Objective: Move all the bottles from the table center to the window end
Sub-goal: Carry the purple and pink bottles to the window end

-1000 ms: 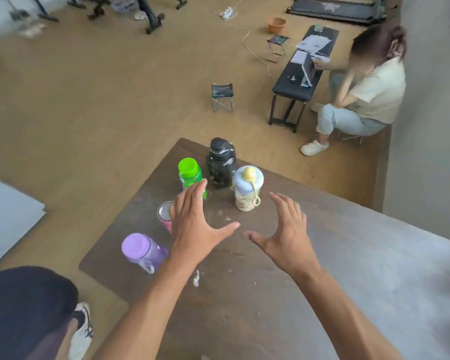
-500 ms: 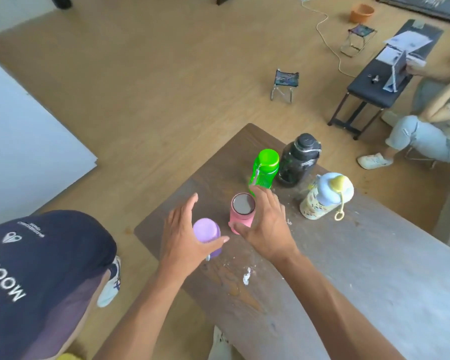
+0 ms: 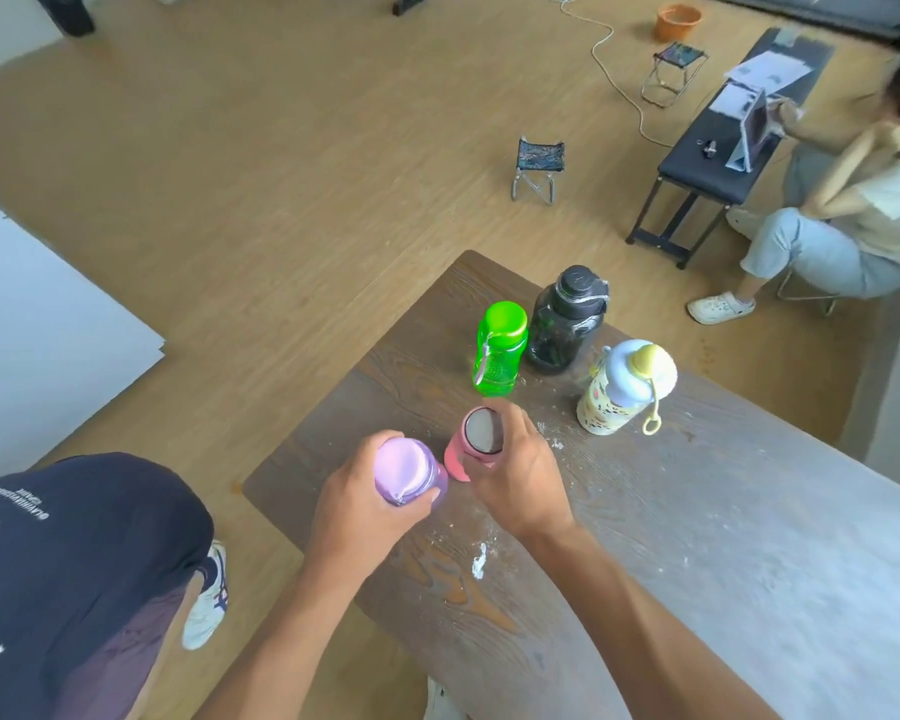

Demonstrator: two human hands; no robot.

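Note:
Several bottles stand on a dark wooden table (image 3: pixel 671 522) near its far left end. My left hand (image 3: pixel 354 506) is wrapped around a purple bottle (image 3: pixel 409 472) with a lilac lid. Right beside it, my right hand (image 3: pixel 520 475) grips a pink bottle (image 3: pixel 476 441) with a grey round cap. Farther off stand a green bottle (image 3: pixel 499 349), a black bottle (image 3: pixel 567 319) and a patterned cream bottle (image 3: pixel 622 389) with a pale blue lid and yellow loop.
The table's left edge and far corner lie close to the bottles. White smears mark the tabletop. On the floor beyond are a small folding stool (image 3: pixel 539 166), a black bench (image 3: pixel 723 148) with papers, and a seated person (image 3: pixel 853 210). My knee (image 3: pixel 74 563) is at lower left.
Both hands came in from hovering open over the table and closed around the purple and pink bottles. The camera view swung left and downward.

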